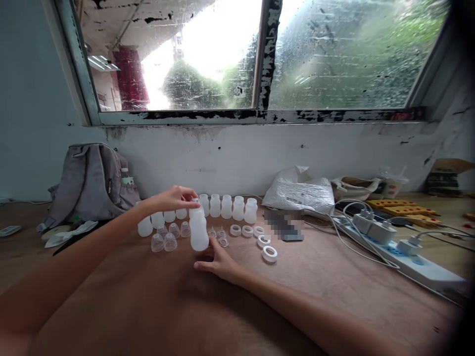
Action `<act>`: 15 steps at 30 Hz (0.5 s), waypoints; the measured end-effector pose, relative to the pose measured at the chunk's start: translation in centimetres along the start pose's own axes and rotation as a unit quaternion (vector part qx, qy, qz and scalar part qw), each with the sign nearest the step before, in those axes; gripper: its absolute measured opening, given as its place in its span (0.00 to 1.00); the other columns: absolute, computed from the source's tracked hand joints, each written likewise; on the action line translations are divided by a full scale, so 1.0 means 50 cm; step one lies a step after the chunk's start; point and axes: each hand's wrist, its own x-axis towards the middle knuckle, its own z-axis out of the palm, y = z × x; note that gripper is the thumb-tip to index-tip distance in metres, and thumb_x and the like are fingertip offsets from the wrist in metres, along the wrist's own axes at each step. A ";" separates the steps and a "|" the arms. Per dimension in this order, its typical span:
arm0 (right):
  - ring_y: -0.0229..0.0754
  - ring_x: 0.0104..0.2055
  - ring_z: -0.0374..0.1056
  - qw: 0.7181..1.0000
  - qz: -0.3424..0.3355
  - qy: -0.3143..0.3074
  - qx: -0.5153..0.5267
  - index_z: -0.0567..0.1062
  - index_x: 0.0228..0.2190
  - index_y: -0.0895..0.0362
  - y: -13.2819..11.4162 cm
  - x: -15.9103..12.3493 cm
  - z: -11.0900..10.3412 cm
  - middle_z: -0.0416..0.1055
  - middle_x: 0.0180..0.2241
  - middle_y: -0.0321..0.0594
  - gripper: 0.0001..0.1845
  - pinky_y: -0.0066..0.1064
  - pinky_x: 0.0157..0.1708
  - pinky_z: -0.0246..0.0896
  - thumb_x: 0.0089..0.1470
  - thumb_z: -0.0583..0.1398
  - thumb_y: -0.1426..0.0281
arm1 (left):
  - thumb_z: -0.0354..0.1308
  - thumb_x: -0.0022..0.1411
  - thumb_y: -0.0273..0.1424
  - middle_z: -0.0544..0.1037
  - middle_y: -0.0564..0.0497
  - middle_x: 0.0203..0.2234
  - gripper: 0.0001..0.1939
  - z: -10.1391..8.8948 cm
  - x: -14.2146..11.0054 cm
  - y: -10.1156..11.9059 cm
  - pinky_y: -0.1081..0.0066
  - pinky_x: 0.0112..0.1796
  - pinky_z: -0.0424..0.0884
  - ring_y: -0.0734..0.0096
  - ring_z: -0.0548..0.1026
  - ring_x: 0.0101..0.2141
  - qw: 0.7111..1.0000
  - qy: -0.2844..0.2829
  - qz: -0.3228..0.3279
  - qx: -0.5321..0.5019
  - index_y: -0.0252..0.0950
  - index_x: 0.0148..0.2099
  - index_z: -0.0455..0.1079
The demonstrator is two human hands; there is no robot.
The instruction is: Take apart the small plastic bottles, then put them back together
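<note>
My left hand pinches the top of a frosted white baby bottle and holds it upright over the table. Beside its lower right side is my right hand, thumb stretched out and fingers apart; whether a fingertip touches the bottle I cannot tell. Left of the bottle sit several clear dome caps. Several clear nipples lie to its right, followed by several white screw rings. Behind them stands a row of frosted bottle bodies, partly hidden by my left hand.
A grey backpack leans at the wall on the left. On the right are a silver plastic bag, a blurred-out dark object, and a white power strip with chargers and loose cables. Yellow blocks lie farther right.
</note>
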 end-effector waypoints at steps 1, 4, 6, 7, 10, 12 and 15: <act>0.41 0.42 0.62 1.000 0.006 0.004 0.003 0.57 0.44 0.54 0.002 0.000 0.000 0.60 0.43 0.41 0.35 0.34 0.43 0.59 0.36 0.66 0.62 | 0.55 0.47 0.46 0.76 0.49 0.30 0.22 -0.016 0.013 -0.009 0.75 0.26 0.65 0.66 0.72 0.30 1.000 0.006 -0.011 -0.001 0.37 0.39 0.71; 0.40 0.41 0.63 1.000 0.014 0.016 0.000 0.56 0.45 0.53 0.005 -0.001 -0.001 0.57 0.45 0.41 0.34 0.35 0.43 0.61 0.37 0.65 0.61 | 0.56 0.45 0.49 0.76 0.48 0.34 0.25 -0.051 0.051 -0.037 0.75 0.29 0.66 0.64 0.72 0.34 0.998 0.018 -0.048 0.029 0.36 0.41 0.70; 0.39 0.41 0.64 1.000 0.010 0.012 -0.007 0.58 0.44 0.53 0.006 -0.001 -0.002 0.57 0.44 0.41 0.32 0.35 0.43 0.61 0.38 0.64 0.61 | 0.55 0.46 0.50 0.75 0.47 0.37 0.27 -0.060 0.075 -0.057 0.74 0.32 0.66 0.63 0.71 0.37 0.994 0.034 -0.071 0.075 0.36 0.43 0.69; 0.39 0.41 0.64 1.000 0.006 0.010 -0.012 0.58 0.43 0.53 0.007 -0.001 -0.002 0.58 0.43 0.41 0.31 0.35 0.42 0.61 0.39 0.64 0.60 | 0.54 0.46 0.50 0.74 0.47 0.38 0.28 -0.060 0.087 -0.068 0.74 0.33 0.66 0.63 0.71 0.39 0.991 0.041 -0.082 0.102 0.36 0.44 0.68; 0.39 0.40 0.64 1.000 -0.003 0.011 -0.028 0.60 0.42 0.54 0.013 0.001 -0.002 0.59 0.41 0.40 0.29 0.34 0.42 0.62 0.39 0.64 0.60 | 0.52 0.48 0.49 0.73 0.46 0.40 0.28 -0.044 0.124 -0.105 0.75 0.36 0.66 0.63 0.70 0.41 0.976 0.051 -0.115 0.178 0.36 0.46 0.66; 0.39 0.40 0.65 0.999 -0.005 0.010 -0.035 0.60 0.42 0.54 0.019 0.002 -0.002 0.60 0.41 0.40 0.28 0.34 0.41 0.62 0.40 0.63 0.60 | 0.52 0.49 0.47 0.73 0.46 0.41 0.27 -0.028 0.147 -0.132 0.74 0.37 0.65 0.63 0.70 0.41 0.970 0.050 -0.132 0.199 0.35 0.46 0.66; 0.39 0.39 0.65 0.999 -0.011 0.010 -0.038 0.60 0.42 0.54 0.024 0.004 -0.002 0.60 0.41 0.40 0.28 0.34 0.41 0.62 0.40 0.63 0.60 | 0.53 0.49 0.45 0.73 0.45 0.42 0.25 -0.001 0.173 -0.171 0.70 0.40 0.64 0.60 0.70 0.42 0.962 0.054 -0.159 0.214 0.35 0.46 0.65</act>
